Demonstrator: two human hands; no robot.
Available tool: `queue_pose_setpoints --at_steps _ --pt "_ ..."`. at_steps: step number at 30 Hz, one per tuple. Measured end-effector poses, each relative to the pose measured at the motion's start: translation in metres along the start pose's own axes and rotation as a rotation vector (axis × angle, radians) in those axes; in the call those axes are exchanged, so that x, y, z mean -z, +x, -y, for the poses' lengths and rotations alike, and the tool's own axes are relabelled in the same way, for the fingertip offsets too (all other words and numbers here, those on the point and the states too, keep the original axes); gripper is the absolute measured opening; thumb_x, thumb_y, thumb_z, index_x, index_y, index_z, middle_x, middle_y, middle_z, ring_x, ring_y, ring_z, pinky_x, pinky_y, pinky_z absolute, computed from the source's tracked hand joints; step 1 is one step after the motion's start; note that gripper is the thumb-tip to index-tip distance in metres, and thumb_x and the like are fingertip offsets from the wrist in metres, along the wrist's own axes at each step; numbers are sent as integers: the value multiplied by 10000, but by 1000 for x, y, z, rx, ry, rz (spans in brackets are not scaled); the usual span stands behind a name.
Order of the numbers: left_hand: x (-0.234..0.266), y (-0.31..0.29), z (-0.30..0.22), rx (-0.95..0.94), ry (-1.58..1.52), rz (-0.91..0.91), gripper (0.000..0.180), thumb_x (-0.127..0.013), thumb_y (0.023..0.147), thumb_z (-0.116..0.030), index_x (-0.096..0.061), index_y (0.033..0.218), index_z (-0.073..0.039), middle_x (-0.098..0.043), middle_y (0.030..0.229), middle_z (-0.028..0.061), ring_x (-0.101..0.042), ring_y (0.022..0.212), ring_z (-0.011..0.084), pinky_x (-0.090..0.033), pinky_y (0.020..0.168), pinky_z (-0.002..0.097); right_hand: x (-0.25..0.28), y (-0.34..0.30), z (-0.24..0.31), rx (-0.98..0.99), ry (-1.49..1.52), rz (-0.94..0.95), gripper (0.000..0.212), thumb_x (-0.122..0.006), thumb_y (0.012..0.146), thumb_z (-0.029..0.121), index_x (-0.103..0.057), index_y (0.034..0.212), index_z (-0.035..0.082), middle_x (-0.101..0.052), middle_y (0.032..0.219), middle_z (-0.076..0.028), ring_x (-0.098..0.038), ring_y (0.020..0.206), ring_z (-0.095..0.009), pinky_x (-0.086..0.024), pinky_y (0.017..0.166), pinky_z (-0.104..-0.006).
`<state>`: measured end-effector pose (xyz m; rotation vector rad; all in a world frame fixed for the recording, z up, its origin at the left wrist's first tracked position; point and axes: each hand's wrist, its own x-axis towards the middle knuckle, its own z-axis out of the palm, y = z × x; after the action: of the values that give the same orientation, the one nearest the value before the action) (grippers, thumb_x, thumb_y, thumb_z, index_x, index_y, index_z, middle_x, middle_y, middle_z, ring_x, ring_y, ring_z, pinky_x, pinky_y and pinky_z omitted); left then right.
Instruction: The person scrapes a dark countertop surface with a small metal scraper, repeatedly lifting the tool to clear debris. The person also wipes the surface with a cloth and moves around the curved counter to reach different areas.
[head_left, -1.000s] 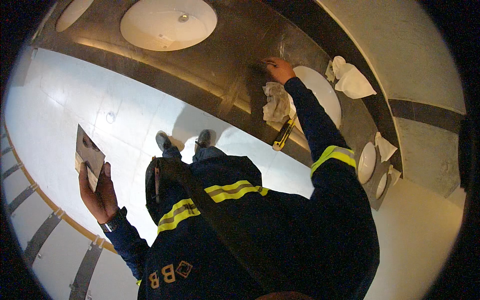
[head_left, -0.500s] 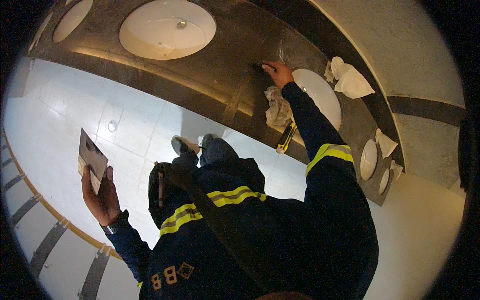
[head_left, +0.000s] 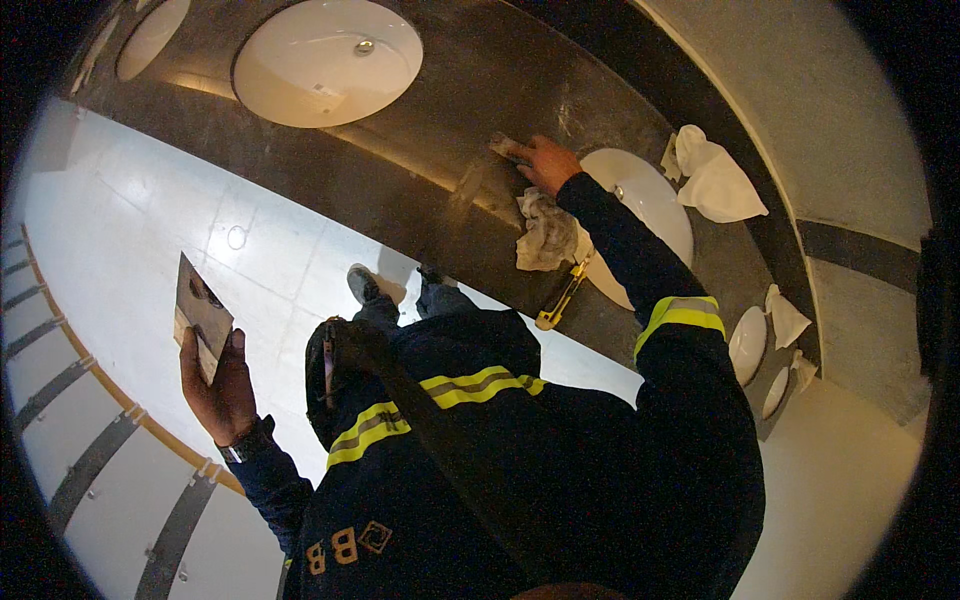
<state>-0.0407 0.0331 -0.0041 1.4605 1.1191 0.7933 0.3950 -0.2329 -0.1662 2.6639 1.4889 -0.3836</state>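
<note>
My left hand (head_left: 220, 390) is closed on a flat, pale, four-cornered board (head_left: 208, 318) that has a dark smear on its face, held up over the floor at the left. My right hand (head_left: 548, 163) reaches onto the dark countertop (head_left: 450, 90) and pinches a small, flat, scraper-like piece (head_left: 503, 146) against its surface. A crumpled, whitish wad of cloth or plastic (head_left: 545, 235) lies by my right forearm, next to a white oval sink (head_left: 655, 200). Beside the wad, at the counter's front edge, is a yellow utility knife (head_left: 562, 298).
Another white oval basin (head_left: 325, 75) is set in the counter farther left, with more basins toward both ends. White crumpled covers (head_left: 720, 180) sit along the counter's back edge at the right. Pale partition doors (head_left: 95, 430) line the lower left. Below me is a light tiled floor (head_left: 150, 190).
My right hand has slid slightly left and nearer on the countertop, and the small piece now shows more plainly. My left hand with the board has shifted a little right as the view moved.
</note>
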Motion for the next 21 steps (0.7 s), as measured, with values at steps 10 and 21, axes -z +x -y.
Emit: queue_pose_setpoints --at_steps 10,21 --pt "-66 -16 -13 180 -253 8 411 -535 839 -156 -417 1184 34 -451 1178 149 -427 1114 226 -397 913 364 47 9 -4 -87 66 201 347 -567 799 208 -550 1138 134 -552 1005 -139 -550 903 -302 -456 801 -402" --pt "-143 -28 -65 256 -314 342 390 -546 842 -139 -413 1155 52 -555 1037 130 -570 915 196 -468 789 295 232 -67 86 638 395 -288 429 -569 719 32 -572 1127 167 -489 973 -133 -534 874 -273 -448 732 -341"
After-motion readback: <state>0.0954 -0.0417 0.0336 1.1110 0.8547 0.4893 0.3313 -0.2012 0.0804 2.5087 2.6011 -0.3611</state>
